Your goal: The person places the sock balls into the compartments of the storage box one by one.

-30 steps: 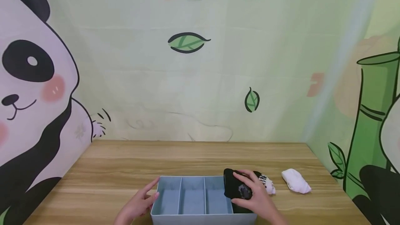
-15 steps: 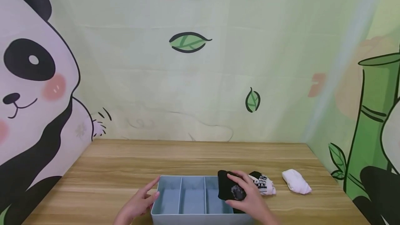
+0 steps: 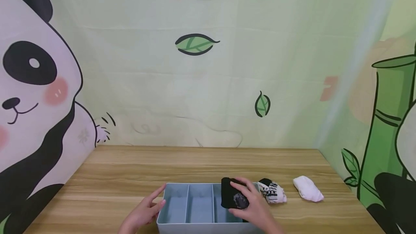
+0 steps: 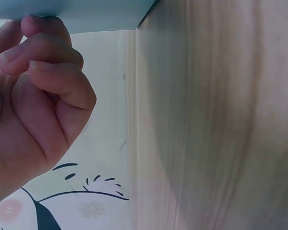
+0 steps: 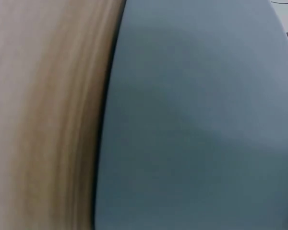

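Note:
A black folded sock (image 3: 228,195) with a grey patch is pinched in my right hand (image 3: 255,205), thumb on the near side and fingers on the far side. It is over the third compartment from the left of a blue-grey divided box (image 3: 208,228). My left hand (image 3: 143,212) touches the box's left wall with thumb and outstretched index finger. In the left wrist view, the other fingers (image 4: 62,79) bend loosely below the box. A bit of black cloth (image 3: 245,221) shows in the rightmost compartment, mostly hidden by my right hand. The right wrist view is filled mainly by the box's outer wall (image 5: 197,115).
Just right of the box lies a black-and-white rolled sock (image 3: 274,193). Farther right is a white rolled sock (image 3: 307,189). All rest on a wooden table (image 3: 208,163), backed by a panda-printed cloth (image 3: 146,93).
My right hand has moved left with the black sock, from the box's right end to over the third compartment. More of the black-and-white sock shows now. My left hand stays put.

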The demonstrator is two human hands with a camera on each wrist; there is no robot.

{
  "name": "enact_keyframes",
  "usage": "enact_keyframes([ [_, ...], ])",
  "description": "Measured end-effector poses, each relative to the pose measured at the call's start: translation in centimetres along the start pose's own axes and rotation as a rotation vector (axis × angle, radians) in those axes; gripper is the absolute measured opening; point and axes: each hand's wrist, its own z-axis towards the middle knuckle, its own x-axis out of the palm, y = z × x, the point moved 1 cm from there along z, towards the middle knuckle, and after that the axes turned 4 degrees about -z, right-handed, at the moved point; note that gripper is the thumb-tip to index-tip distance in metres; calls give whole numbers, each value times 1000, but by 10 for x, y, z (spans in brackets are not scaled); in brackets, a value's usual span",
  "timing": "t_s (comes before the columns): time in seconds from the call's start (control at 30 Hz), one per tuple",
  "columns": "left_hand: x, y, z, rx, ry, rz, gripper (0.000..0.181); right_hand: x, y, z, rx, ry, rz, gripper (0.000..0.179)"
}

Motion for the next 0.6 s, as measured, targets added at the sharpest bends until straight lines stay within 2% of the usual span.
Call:
enact_keyframes([
  [0.27, 0, 3, 1, 7, 7, 4, 60, 1, 2, -3, 33, 11, -21, 68],
  [0.6, -1, 3, 1, -18, -11, 15, 61, 5, 2, -3, 17, 47, -43, 72],
])
